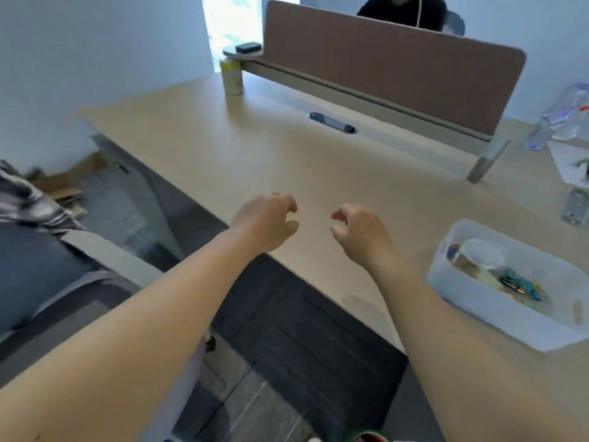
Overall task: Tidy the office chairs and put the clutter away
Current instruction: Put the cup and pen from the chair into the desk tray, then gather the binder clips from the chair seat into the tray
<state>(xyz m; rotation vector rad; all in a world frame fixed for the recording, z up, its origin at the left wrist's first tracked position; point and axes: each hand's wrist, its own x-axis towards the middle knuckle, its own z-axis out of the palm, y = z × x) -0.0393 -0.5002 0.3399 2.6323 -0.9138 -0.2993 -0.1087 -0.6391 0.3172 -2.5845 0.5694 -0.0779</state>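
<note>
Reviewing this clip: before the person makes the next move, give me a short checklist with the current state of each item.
1. Left hand free: ok, fingers loosely curled, holding nothing.
2. Right hand free: ok, also empty, hovering over the desk edge.
3. White plastic bin within reach for clutter: ok, it sits on the desk just right of the right hand, already holding small items.
4. Loose clutter left on the desk: not ok, a plastic bottle, papers and a yellow can remain out.
5. Office chair tucked in: not ok, it stands at the left, away from the desk.
6. Floor path for the chair: cannot tell, the image is blurred there.
</note>
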